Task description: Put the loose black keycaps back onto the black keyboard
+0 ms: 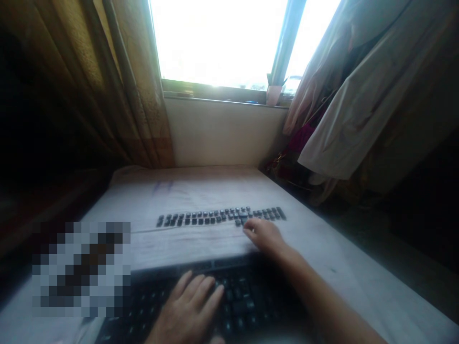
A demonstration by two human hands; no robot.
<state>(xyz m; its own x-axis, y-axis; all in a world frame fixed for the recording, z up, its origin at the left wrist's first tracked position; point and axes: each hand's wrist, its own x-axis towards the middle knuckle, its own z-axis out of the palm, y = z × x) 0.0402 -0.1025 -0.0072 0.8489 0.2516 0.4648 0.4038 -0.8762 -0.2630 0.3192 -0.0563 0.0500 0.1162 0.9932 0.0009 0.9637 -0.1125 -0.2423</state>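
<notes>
A black keyboard [242,306] lies in front of me on a pale cloth, blurred by motion. On its keys area rests my left hand [193,306], open, with its fingers stretched out. Beyond the keyboard, loose black keycaps [204,220] are laid out in long rows. My right hand [263,235] reaches over the keyboard to the near side of these rows, right of their middle. Its thumb and fingertips come together in a pinch beside a keycap. Whatever lies between those fingertips is hidden.
The pale cloth [201,184] covers a wide flat surface reaching to the wall under a bright window [218,43]. A pixelated patch [81,270] hides something at left. Patterned curtains [136,95] hang on the left, and light clothes [344,124] hang on the right.
</notes>
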